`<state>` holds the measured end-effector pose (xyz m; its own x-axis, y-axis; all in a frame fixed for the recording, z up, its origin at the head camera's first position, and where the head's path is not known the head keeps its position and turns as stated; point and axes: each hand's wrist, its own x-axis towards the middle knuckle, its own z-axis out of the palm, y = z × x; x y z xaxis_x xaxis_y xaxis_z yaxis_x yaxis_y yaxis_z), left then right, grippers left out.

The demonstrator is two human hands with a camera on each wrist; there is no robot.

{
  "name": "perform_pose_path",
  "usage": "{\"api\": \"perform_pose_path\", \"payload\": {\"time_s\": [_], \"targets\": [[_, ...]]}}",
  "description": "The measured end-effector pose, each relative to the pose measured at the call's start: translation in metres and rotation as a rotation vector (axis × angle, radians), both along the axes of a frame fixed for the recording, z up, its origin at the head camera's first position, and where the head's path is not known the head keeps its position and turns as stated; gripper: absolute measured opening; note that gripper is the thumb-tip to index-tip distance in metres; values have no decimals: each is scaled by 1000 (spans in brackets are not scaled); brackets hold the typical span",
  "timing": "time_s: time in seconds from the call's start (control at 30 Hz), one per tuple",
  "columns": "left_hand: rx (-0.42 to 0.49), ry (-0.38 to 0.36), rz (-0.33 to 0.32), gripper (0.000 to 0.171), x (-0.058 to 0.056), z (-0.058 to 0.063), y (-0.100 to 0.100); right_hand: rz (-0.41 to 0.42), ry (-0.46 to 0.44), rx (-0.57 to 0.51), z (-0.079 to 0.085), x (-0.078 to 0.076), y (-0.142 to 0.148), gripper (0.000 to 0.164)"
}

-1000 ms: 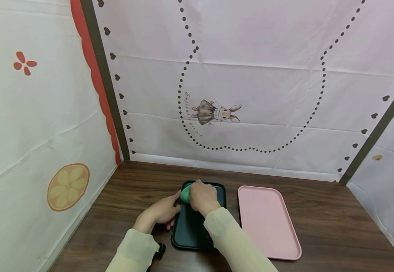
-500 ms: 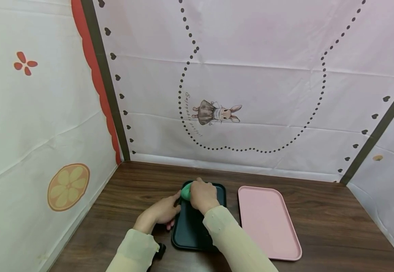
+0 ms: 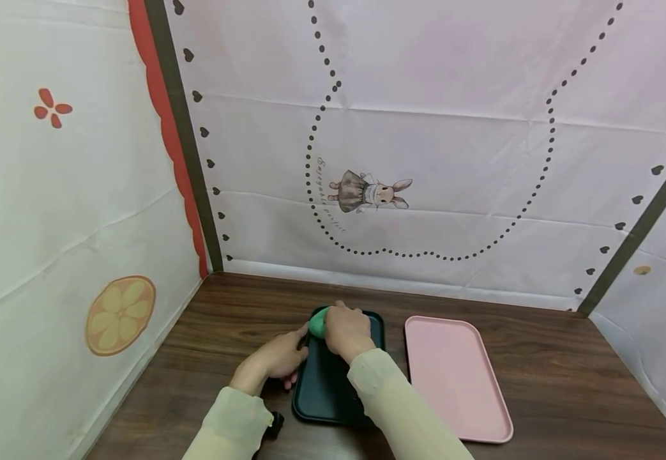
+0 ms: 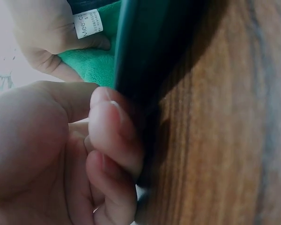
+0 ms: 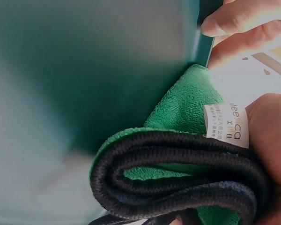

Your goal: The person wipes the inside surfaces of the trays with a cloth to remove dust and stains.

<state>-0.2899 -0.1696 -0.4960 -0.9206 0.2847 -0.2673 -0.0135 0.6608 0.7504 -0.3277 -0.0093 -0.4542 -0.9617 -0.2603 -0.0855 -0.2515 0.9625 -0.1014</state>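
Note:
A dark green tray (image 3: 325,390) lies on the wooden table in the head view. My left hand (image 3: 280,355) grips its left rim, with the thumb over the edge and the other fingers curled at the side, as the left wrist view shows. My right hand (image 3: 347,329) holds a folded green towel (image 3: 318,324) against the tray's far left corner. In the right wrist view the towel (image 5: 182,103) shows fuzzy fabric, thick black edging and a white label (image 5: 226,123). Part of the towel is hidden under the right hand.
A pink tray (image 3: 453,377) lies to the right of the dark one, a narrow strip of table (image 3: 545,377) between them. A printed cloth backdrop (image 3: 453,160) stands behind the table and along both sides. A black object (image 3: 275,425) sits by the left sleeve.
The head view has shifted slightly, so everything appears a little further right. Both hands keep nearly the same places on the tray and the towel, and the towel's visible outline differs slightly.

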Motion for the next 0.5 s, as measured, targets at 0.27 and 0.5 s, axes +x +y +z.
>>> {"api": "perform_pose_path", "payload": {"time_s": [0.27, 0.5], "targets": [[19, -16, 13, 63, 0, -2, 1, 11, 11, -6, -2, -3, 3, 10], [2, -7, 12, 64, -2, -2, 1, 12, 23, 14, 1, -2, 5, 20]]}}
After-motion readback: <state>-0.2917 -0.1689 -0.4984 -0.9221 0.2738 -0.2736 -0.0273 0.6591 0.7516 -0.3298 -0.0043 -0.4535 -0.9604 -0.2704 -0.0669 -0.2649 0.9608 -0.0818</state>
